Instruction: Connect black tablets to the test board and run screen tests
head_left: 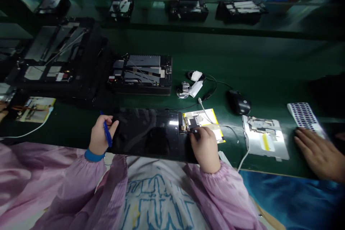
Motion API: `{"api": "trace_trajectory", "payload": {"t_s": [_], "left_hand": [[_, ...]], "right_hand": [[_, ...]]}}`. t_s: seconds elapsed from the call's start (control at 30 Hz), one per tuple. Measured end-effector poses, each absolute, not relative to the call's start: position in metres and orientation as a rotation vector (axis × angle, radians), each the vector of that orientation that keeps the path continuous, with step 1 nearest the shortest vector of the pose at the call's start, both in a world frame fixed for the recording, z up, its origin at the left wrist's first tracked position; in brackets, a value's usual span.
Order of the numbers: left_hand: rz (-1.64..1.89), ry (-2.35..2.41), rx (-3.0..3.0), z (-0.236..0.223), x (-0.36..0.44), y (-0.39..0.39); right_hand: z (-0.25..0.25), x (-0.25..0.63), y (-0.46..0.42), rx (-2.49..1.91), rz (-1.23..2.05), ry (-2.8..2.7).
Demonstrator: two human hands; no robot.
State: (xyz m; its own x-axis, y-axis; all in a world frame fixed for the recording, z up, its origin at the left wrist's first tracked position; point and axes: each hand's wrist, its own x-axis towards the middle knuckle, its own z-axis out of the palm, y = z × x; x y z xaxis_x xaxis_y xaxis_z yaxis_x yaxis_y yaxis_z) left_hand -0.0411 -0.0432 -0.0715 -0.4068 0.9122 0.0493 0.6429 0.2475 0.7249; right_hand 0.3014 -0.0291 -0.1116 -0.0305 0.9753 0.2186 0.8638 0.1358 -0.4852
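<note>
A glossy black tablet panel lies flat at the near edge of the green bench. My left hand is closed on a blue pen and rests on the panel's left edge. My right hand sits at the panel's right edge, fingers curled and pinching a small dark part I cannot name, where a yellow-backed board and a white cable meet it.
An opened tablet chassis lies behind the panel, larger black trays to the left. A black mouse, a metal plate and a sticker sheet sit right. Another person's hand rests there.
</note>
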Motion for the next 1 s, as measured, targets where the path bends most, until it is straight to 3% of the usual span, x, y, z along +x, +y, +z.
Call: {"api": "trace_trajectory", "payload": {"t_s": [0.5, 1.0], "left_hand": [[0.922, 2.055, 1.273, -0.044, -0.039, -0.043], [0.882, 2.069, 1.277, -0.041, -0.037, -0.041]], "right_hand": [[-0.113, 0.317, -0.022, -1.645, 0.511, -1.840], [-0.119, 0.306, -0.028, -1.712, 0.319, -1.786]]}}
